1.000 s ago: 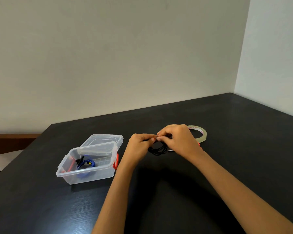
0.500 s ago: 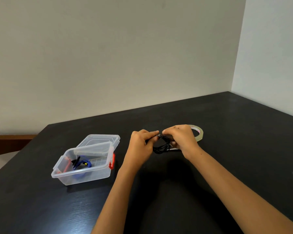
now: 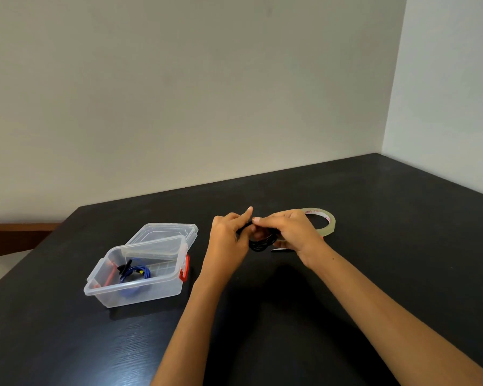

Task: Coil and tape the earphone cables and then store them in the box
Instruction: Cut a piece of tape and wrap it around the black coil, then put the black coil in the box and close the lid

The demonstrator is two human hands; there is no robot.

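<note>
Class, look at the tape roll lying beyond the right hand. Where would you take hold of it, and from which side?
I would pinch the tape roll across its wall at the right edge, coming from above: it lies flat, hole upward, and the right hand hides its left part.

Nothing legible on my feed. The only print I can spot is faint reddish lettering on the inner core of the tape roll point(image 3: 329, 227), along the far side of the ring. It's too small and blurred to make out a word, brand or number.
</note>
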